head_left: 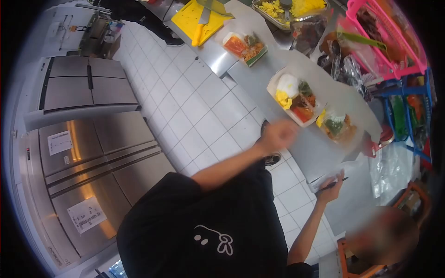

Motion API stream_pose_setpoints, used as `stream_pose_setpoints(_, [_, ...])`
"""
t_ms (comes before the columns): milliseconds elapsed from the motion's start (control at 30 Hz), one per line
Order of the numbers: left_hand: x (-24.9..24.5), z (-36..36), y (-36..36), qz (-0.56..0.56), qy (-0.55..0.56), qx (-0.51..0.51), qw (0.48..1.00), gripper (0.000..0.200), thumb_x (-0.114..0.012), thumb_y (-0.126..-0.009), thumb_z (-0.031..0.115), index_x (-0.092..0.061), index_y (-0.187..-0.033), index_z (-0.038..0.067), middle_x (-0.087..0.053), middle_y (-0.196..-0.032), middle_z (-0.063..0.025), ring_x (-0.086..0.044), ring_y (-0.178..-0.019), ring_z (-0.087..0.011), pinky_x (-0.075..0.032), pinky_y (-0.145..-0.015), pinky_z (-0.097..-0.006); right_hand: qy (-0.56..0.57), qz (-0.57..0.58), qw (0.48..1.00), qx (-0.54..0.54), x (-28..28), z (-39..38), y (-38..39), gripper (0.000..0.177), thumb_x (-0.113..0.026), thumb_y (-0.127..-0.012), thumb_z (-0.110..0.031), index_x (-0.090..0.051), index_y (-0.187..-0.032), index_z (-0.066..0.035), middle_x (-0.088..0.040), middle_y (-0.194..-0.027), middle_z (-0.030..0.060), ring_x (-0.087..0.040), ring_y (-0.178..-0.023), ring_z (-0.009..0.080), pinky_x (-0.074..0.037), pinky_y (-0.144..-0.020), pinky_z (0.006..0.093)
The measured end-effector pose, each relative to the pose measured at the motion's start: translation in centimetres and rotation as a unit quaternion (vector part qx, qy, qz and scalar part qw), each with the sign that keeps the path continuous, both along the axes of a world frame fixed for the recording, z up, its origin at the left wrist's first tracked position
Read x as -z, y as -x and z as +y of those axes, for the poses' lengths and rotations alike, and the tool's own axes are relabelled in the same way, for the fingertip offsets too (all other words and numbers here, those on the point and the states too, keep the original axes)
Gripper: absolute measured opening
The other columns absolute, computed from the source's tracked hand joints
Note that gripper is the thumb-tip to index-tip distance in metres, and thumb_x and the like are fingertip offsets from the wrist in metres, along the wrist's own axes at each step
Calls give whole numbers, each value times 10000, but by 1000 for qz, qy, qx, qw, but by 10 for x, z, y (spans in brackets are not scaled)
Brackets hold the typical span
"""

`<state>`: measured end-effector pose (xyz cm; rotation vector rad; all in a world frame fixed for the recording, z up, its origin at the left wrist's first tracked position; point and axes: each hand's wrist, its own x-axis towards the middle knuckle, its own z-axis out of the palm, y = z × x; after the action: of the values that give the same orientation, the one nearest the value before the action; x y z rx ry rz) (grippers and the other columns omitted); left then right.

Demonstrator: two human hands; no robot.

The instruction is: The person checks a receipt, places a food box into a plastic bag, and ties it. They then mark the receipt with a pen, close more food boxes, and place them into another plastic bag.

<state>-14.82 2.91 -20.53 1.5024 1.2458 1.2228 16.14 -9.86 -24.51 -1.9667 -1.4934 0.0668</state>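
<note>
1. The wearer's own hands weren't in shot at all, so I couldn't tell whether those fingers were open or closed.
2. Both hands on show belonged to a co-worker in a black T-shirt, who was leaning in at the bench.
3. The pen hand had its fingers pinched around a pen, tip down over a paper slip at the bench edge. It looked like a plain writing grip to me.
4. The other hand hung just off the bench edge, near the meal tray. It was too motion-blurred to read its fingers.
5. The meal tray (white rice, yellow bits, something red) sat mid-bench, with a smaller tray just beside it and a third tray further along. I'd say they were in a row along the front to keep them in easy reach.
6. A yellow cutting board with a knife on it lay at the far end, well apart from the trays. A pink basket sat behind them.
</note>
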Motion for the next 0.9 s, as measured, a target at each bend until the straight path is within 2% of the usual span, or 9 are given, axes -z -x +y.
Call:
stream_pose_setpoints(33, [3, 32, 36, -78, 18, -141, 987, 91, -644, -913, 36, -691, -990, 46, -666, -865, -8, -600, -744, -93, -494, -684, -258, 15, 26, 999, 11, 2, 3, 1, 251, -593, -912, -10, -596, -1163, 3, -639, -1344, 142, -638, -677, 168, -518, -610, 257])
stream_pose_setpoints(133, [-39, 145, 184, 194, -60, -372, 906, 157, -631, -959, 158, -633, -945, 3, -618, -773, -74, -587, -739, -185, -489, -735, -314, 2, -18, 1000, -2, -3, 7, 3, 188, -582, -925, -34, -585, -1106, 14, -630, -1356, 144, -631, -646, 169, -509, -570, 271])
stream_pose_setpoints(200, [-13, 209, 272, 304, -103, -307, 896, 353, -721, -892, 285, -614, -1101, 21, -631, -1094, -160, -601, -1021, -303, -495, -868, -415, -11, -16, 1000, -5, -2, 10, 4, 174, -568, -923, -39, -582, -1088, 18, -629, -1357, 148, -602, -601, 161, -488, -530, 276])
stream_pose_setpoints(267, [-19, 251, 304, 410, -164, -106, 891, 475, -758, -849, 366, -597, -1161, 46, -576, -1230, -200, -574, -1120, -354, -480, -945, -445, -3, -6, 1000, -2, 10, 8, 2, 174, -564, -922, -38, -584, -1085, 17, -627, -1360, 152, -587, -592, 153, -475, -523, 271])
stream_pose_setpoints(300, [-19, 255, 300, 396, -160, -111, 897, 475, -758, -849, 366, -597, -1161, 46, -576, -1230, -200, -574, -1120, -354, -480, -945, -445, 9, 11, 1000, 0, 6, 5, -3, 173, -560, -920, -38, -585, -1082, 15, -625, -1363, 155, -572, -583, 144, -463, -516, 265])
stream_pose_setpoints(367, [-34, 271, 296, 470, 56, 0, 881, 519, -781, -821, 391, -587, -1186, 77, -543, -1269, -230, -565, -1147, -376, -459, -1000, -444, 42, 138, 989, 25, -1, 8, -1, 172, -558, -914, -31, -587, -1078, 11, -624, -1365, 158, -537, -566, 138, -437, -511, 251])
stream_pose_setpoints(433, [-38, 268, 282, 478, 117, -11, 870, 512, -789, -810, 354, -569, -1195, 98, -523, -1270, -249, -549, -1165, -397, -445, -1019, -441, 7, 33, 999, 1, 2, 8, 2, 181, -560, -908, -25, -590, -1084, 8, -622, -1367, 159, -536, -586, 131, -437, -525, 248])
stream_pose_setpoints(833, [-25, 221, 266, 353, 100, -7, 930, 509, -776, -812, 256, -524, -1219, 83, -599, -1185, -204, -570, -1137, -360, -458, -987, -402, 57, -40, 997, 25, 1, 6, 2, 233, -540, -870, -45, -595, -1093, -3, -601, -1412, 101, -586, -622, 153, -494, -585, 272])
stream_pose_setpoints(900, [-21, 204, 259, 220, 117, -56, 967, 510, -745, -853, 273, -508, -1259, 75, -631, -1137, -197, -597, -1120, -339, -474, -966, -390, 35, 4, 999, 27, 9, 3, -2, 359, -550, -862, -47, -600, -1217, -26, -664, -1301, 90, -557, -578, 145, -485, -565, 274])
